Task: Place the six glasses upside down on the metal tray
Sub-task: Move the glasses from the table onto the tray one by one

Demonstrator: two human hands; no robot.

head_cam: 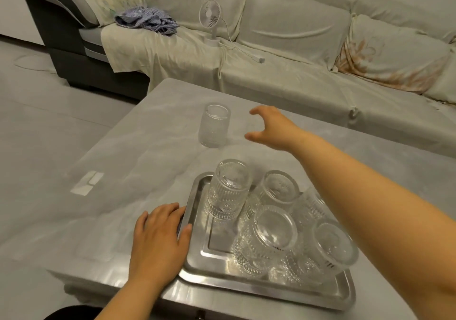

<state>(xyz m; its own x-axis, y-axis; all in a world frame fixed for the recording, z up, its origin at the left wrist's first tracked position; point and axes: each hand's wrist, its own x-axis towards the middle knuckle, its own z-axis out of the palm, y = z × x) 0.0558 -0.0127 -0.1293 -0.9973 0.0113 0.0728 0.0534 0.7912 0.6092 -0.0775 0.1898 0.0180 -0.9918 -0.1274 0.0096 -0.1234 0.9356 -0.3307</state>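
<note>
Upright glass (214, 125): stood mouth-up on the grey table (138, 146), well beyond the tray and apart from it; touched by nothing.
Tray (195, 211): metal, laid at the near edge of the table; five glasses are seen on it, all bottom-up.
Back row: a ribbed glass (228, 189) at the far left corner; a second glass (276, 191) just beside it to the right; a third glass (312, 204) partly hidden behind the right forearm.
Front row: a wide beaded glass (267, 238) in the middle; another glass (335, 245) near the right edge, close against the forearm.
Right hand (274, 130): held above the table just right of the upright glass; fingers and thumb spread in a curve toward it; nothing is gripped and no contact is made.
Left hand (160, 233): laid flat, palm down, on the table; fingertips rested on the tray's left rim; nothing is grasped.
Surroundings: a covered sofa (296, 55) behind the table; a small white fan (211, 18) and a crumpled striped cloth (148, 20) are set on it.
</note>
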